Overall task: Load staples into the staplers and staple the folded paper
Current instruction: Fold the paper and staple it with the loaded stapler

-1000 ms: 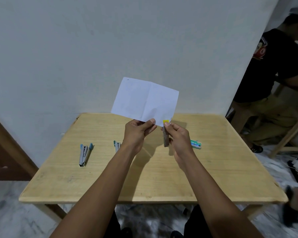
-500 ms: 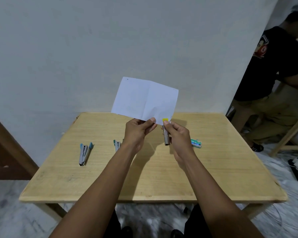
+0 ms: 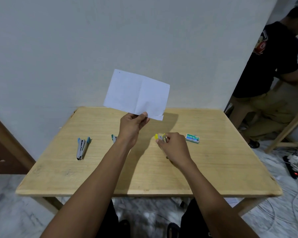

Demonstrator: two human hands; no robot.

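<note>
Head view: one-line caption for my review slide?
Left hand holds the folded paper up; right hand grips a yellow stapler low over the wooden table.

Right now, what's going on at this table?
A person is holding a folded paper up off the wooden table, pinched at its lower edge by the left hand. The right hand grips a yellow stapler low over the table, apart from the paper. A blue stapler lies at the left, a teal-tipped stapler is partly hidden behind the left wrist, and a staple box sits at the right. Whether the paper has a staple in it is too small to tell.
</note>
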